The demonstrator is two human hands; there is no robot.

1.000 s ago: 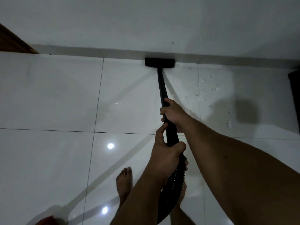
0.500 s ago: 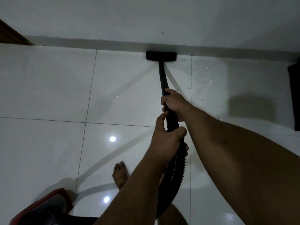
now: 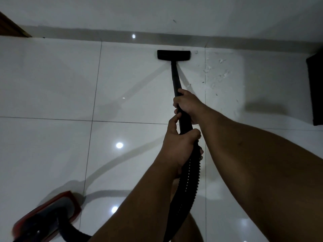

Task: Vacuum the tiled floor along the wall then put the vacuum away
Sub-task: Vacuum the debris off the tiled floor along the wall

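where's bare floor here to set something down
Bare tiles left of the wand, between the wall and the red vacuum body. Crowded right of the floor head: scattered debris up to the dark object. Both hands grip the wand.

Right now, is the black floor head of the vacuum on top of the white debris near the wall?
No, the floor head sits left of the debris, which lies scattered on the next tile.

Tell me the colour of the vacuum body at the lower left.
Red with a dark top, seen in the head view: vacuum body.
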